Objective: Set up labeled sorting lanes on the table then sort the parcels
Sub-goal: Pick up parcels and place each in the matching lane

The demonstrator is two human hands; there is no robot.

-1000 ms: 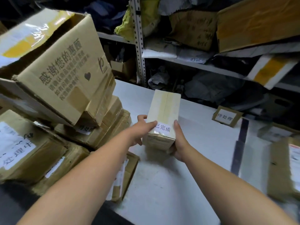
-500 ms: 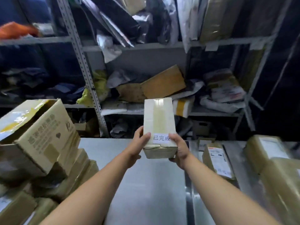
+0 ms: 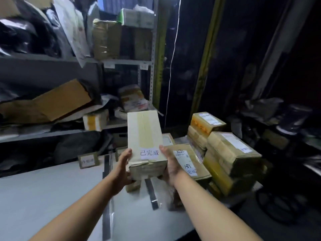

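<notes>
A pale taped cardboard parcel point(image 3: 145, 136) with a white label reading 已完成 is held in the air above the white table point(image 3: 52, 197). My left hand point(image 3: 122, 169) grips its left side and my right hand point(image 3: 171, 166) grips its right side, thumbs on top. Below and right of it lies a brown parcel point(image 3: 189, 160) with a handwritten white label. Dark tape strips point(image 3: 107, 171) mark lanes on the table, and small cardboard label cards point(image 3: 88, 160) stand at the far edge.
A stack of taped parcels point(image 3: 229, 157) fills the table's right end, with more boxes point(image 3: 206, 122) behind. Metal shelving point(image 3: 121, 61) crammed with boxes and bags runs along the back. Dark floor space and a wheeled object point(image 3: 278, 204) lie past the right edge.
My view has swung from the left box pile to the right end of the table. Both hands have carried the labelled parcel rightward, now above the parcels stacked there.
</notes>
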